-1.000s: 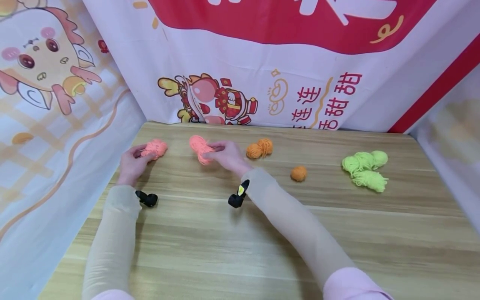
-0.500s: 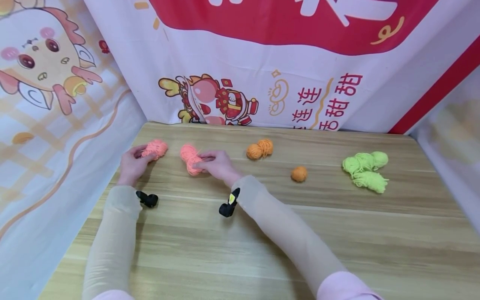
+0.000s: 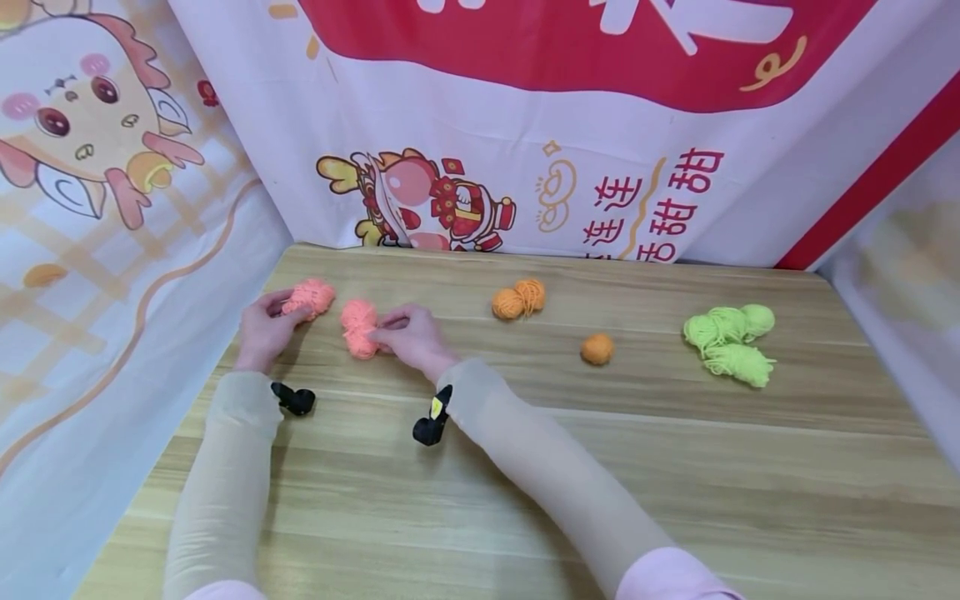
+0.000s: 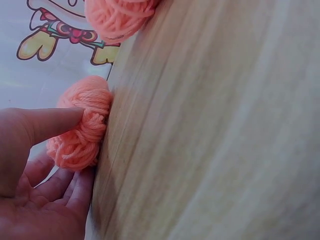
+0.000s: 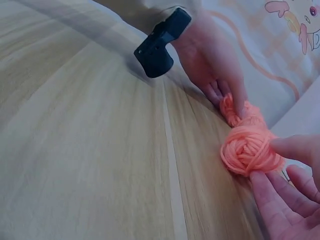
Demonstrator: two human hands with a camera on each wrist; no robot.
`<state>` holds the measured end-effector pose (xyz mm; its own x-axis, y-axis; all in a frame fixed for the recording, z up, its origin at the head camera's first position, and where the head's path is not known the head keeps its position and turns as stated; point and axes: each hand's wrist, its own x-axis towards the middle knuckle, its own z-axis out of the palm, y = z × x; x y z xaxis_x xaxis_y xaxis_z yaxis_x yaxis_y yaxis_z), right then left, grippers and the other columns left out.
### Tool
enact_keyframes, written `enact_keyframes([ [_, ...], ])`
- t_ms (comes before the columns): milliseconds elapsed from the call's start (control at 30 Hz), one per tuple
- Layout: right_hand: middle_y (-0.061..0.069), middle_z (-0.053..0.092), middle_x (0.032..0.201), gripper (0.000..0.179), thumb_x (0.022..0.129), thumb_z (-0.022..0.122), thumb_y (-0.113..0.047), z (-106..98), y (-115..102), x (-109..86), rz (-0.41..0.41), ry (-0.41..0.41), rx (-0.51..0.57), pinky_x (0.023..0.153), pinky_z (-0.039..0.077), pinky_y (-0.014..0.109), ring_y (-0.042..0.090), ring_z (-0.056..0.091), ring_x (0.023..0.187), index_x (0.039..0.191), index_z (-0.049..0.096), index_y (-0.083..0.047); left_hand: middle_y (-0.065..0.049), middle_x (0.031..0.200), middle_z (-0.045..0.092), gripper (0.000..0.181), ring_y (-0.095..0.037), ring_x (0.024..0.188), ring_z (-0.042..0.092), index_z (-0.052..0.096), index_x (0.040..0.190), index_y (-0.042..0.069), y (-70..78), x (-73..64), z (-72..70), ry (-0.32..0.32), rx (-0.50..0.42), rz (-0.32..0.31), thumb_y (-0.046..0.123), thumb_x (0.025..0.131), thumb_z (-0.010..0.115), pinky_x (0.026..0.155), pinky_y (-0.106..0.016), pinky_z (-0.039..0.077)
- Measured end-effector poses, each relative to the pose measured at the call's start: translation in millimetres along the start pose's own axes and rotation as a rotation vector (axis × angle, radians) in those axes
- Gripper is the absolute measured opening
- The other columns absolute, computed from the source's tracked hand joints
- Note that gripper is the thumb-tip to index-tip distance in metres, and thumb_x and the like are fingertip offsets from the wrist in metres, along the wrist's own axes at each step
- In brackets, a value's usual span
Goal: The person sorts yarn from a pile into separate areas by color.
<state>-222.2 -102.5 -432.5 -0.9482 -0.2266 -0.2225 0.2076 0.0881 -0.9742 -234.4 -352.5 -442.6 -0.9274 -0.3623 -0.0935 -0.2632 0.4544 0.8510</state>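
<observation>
At the table's far left, my left hand [image 3: 267, 327] holds a coral-pink yarn bundle [image 3: 313, 297] between thumb and fingers. The left wrist view shows the thumb pressed on the narrow middle of that bundle [image 4: 82, 130]. A short gap to the right lies a second coral-pink yarn bundle [image 3: 359, 329], pinched at its right side by my right hand [image 3: 415, 337]. In the right wrist view its wound end [image 5: 250, 150] faces the camera, with the thumb on one side and fingertips beneath.
A two-lobed orange yarn bundle [image 3: 519, 299] and a small orange yarn ball [image 3: 597, 348] lie right of my hands. Farther right are lime-green yarn bundles [image 3: 727, 337]. A printed cloth [image 3: 465, 108] hangs along the table's back edge, another cloth [image 3: 150, 275] along the left.
My right hand has moved left and slightly nearer with its coral-pink yarn bundle, which has turned more upright in the head view and sits closer to the other bundle. The left hand stays put.
</observation>
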Motion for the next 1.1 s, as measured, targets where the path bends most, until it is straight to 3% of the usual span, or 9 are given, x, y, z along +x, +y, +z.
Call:
enact_keyframes([
  [167,0.003,0.070,0.090,0.024,0.086,0.083,-0.008,7.4,-0.2,-0.6,-0.028,-0.048,-0.062,0.075,0.059,0.031,0.018,0.069,0.079,0.107,0.072,-0.003,-0.017,0.142,0.055,0.060,-0.018,0.117,0.052,0.048,0.151,0.005,-0.9,0.6,0.0,0.001,0.002,0.013,0.028,0.099,0.068,0.086,-0.018,0.044],
  [300,0.002,0.073,0.102,0.031,0.088,0.081,-0.008,10.0,0.6,0.0,-0.071,-0.138,-0.099,0.076,0.058,0.026,0.013,0.069,0.085,0.118,0.073,-0.006,-0.017,0.142,0.056,0.061,-0.018,0.117,0.052,0.049,0.151,0.006,-1.8,1.5,0.1,0.006,0.016,0.016,0.029,0.098,0.069,0.086,-0.019,0.043],
  [467,0.002,0.068,0.129,0.047,0.093,0.076,-0.009,10.6,1.3,1.1,-0.136,-0.274,-0.172,0.087,0.053,0.021,0.010,0.064,0.112,0.138,0.064,-0.011,-0.016,0.142,0.056,0.059,-0.019,0.118,0.052,0.049,0.150,0.007,-2.4,1.9,-0.4,0.004,0.014,0.013,0.028,0.099,0.069,0.087,-0.020,0.044],
  [633,-0.002,0.060,0.142,0.053,0.097,0.070,-0.011,10.6,0.0,0.3,-0.151,-0.371,-0.200,0.097,0.047,0.022,0.012,0.053,0.130,0.148,0.055,-0.014,-0.016,0.144,0.054,0.059,-0.019,0.119,0.052,0.047,0.152,0.007,-1.6,0.7,-0.3,-0.013,-0.009,0.008,0.026,0.100,0.067,0.091,-0.023,0.045],
  [767,-0.002,0.059,0.143,0.053,0.098,0.070,-0.014,10.5,-1.2,-1.3,-0.149,-0.387,-0.193,0.095,0.048,0.022,0.013,0.054,0.130,0.148,0.054,-0.014,-0.016,0.145,0.052,0.062,-0.021,0.123,0.050,0.045,0.153,0.008,0.2,0.0,-0.3,-0.023,-0.020,0.004,0.028,0.100,0.068,0.096,-0.026,0.045],
  [1100,0.002,0.061,0.141,0.052,0.095,0.075,-0.019,3.7,-5.3,-5.0,-0.175,-0.329,-0.152,0.095,0.048,0.022,0.020,0.057,0.127,0.143,0.058,-0.009,-0.021,0.154,0.042,0.073,-0.035,0.137,0.043,0.033,0.159,0.008,6.1,-4.2,-5.7,-0.016,-0.048,0.022,0.032,0.099,0.067,0.107,-0.039,0.043],
])
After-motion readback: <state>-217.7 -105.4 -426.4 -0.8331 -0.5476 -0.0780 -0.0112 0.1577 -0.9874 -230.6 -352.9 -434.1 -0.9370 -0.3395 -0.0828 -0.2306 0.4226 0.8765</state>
